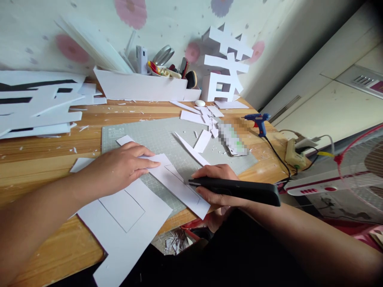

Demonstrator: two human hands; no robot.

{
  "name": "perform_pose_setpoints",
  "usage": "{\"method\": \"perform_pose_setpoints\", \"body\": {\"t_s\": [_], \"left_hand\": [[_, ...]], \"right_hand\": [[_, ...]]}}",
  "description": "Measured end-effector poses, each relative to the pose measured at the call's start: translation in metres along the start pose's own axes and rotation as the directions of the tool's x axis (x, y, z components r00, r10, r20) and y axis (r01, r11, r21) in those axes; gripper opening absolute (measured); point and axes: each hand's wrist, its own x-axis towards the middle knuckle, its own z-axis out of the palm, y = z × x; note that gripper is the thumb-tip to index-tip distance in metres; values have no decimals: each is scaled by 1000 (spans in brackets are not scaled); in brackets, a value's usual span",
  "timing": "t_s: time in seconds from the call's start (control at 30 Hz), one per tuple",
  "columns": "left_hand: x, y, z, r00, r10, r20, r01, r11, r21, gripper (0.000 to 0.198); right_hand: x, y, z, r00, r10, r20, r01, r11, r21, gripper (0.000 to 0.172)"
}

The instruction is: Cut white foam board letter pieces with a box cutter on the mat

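My right hand (217, 179) is closed around a black utility knife (239, 191). The knife's tip touches a long white foam board strip (170, 169) near a pencilled line. My left hand (119, 165) lies on the same strip with its fingers stretched out, pressing it down. Below it, a bigger white foam board piece (128, 239) with a drawn rectangle hangs partly past the table edge. Both pieces overlap the grey cutting mat (161, 127). A thin curved offcut (191, 149) lies just beyond the strip.
White board sheets (36, 103) are stacked at the left. A white tool box (143, 89) and a standing white cut-out character (223, 75) are at the back. A blue glue gun (259, 121), a blurred phone (233, 139), a power strip (295, 153) and a fan (365, 163) sit right.
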Motion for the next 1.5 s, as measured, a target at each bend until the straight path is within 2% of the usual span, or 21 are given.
{"method": "perform_pose_setpoints", "body": {"t_s": [0.4, 0.8, 1.0, 1.13, 1.3, 1.43, 1.5], "left_hand": [[1, -2, -1, 1000, 11, -26, -11, 1000, -12, 37], [1, 12, -10, 998, -39, 51, 37, 998, 44, 40], [-1, 8, -6, 999, -8, 40, 6, 998, 67, 36], [-1, 8, -11, 997, -39, 66, 26, 983, 180, 40], [1, -8, -14, 987, -160, 18, 146, 936, 322, 42], [1, -15, -12, 980, -196, -15, 189, 915, 357, 52], [-1, -8, -11, 990, -134, -39, 139, 929, 342, 50]], "right_hand": [[-9, -8, -12, 997, -63, 46, 64, 998, -23, 16], [-17, -12, -19, 994, -84, 64, 85, 996, -10, 14], [-19, -12, -23, 993, -41, 112, 39, 999, 20, 11], [-16, -13, -27, 998, 28, 63, -29, 999, 25, 14], [-3, -11, -20, 988, 79, -134, -84, 996, -30, 18], [7, -3, -9, 990, 70, -124, -76, 996, -50, 18], [11, 0, -5, 991, 55, -124, -62, 997, -53, 18]]}}
